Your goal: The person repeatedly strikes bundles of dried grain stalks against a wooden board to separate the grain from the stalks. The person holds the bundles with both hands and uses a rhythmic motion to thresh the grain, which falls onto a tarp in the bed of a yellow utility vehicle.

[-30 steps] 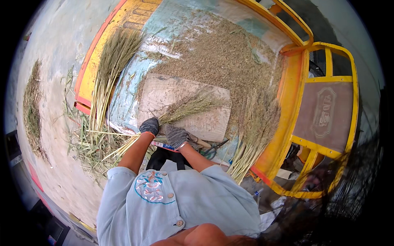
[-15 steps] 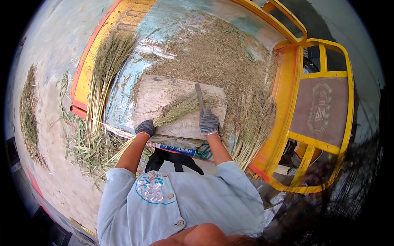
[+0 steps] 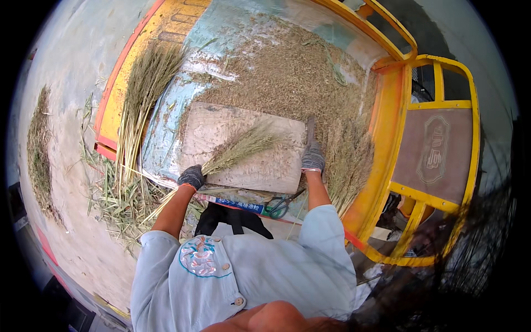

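Note:
My left hand, in a dark grey knit glove, is closed round the stalks of a bunch of green seed heads. The bunch fans out over a wooden board, its pale stems trailing back below the hand. My right hand, gloved alike, grips a flat blade-like tool that points away from me. It is at the board's right edge, apart from the bunch. Loose seeds are spread thickly behind the board.
A yellow metal cart frame stands on the right. Stripped stalks lie beside it. At the left, a pile of uncut seed heads rests on the cart's side panel. Scissors lie by the front edge; leaf litter covers the ground.
My right hand has moved right with the tool, off the bunch to the board's edge. My left hand has shifted slightly left and nearer, still holding the stalks.

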`<state>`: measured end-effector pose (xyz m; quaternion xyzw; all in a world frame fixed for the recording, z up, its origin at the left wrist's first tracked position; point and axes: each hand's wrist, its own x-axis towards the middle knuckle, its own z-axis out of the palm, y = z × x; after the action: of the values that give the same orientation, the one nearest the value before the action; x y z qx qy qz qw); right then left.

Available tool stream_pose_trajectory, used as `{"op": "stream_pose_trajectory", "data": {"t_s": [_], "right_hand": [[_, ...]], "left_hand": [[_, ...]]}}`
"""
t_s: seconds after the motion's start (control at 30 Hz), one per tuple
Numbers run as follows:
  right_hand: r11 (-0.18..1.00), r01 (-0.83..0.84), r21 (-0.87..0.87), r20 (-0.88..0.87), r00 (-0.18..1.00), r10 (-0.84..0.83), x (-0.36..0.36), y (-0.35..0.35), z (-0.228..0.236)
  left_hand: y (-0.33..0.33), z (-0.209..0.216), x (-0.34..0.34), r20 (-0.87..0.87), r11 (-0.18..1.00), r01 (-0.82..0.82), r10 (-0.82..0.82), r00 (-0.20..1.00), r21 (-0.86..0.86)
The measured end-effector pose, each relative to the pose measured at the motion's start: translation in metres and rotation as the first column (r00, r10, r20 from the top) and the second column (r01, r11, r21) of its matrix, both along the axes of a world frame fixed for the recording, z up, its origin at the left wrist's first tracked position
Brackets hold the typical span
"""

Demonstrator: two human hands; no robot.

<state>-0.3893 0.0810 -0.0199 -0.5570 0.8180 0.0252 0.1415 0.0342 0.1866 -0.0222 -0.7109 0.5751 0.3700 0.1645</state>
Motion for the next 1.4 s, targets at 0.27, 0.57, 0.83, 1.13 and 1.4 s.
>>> {"op": "stream_pose_trajectory", "data": {"t_s": [0.27,0.57,0.83,1.13,1.4], "right_hand": [[0.909,-0.33,-0.255,0.182,0.907,0.38,0.118,0.061,0.064],[0.783,-0.621,-0.017,0.267,0.752,0.602,0.196,0.104,0.015],[0.804,-0.566,0.181,0.1,0.824,0.558,0.087,0.029,-0.01],[0.709,-0.704,-0.036,0.161,0.696,0.699,0.184,0.086,0.009],[0.869,-0.459,0.186,0.137,0.888,0.439,0.075,0.022,-0.015]], "left_hand": [[-0.017,0.02,-0.041,0.174,0.927,0.05,0.017,0.985,-0.372],[-0.02,0.026,-0.048,0.087,0.992,0.053,-0.043,0.995,-0.117],[-0.019,0.014,-0.037,0.077,0.985,0.081,-0.07,0.995,-0.155],[-0.024,0.014,-0.044,0.072,0.991,0.038,-0.029,0.997,-0.126],[-0.016,0.011,-0.042,0.103,0.997,0.044,-0.038,0.994,-0.061]]}}
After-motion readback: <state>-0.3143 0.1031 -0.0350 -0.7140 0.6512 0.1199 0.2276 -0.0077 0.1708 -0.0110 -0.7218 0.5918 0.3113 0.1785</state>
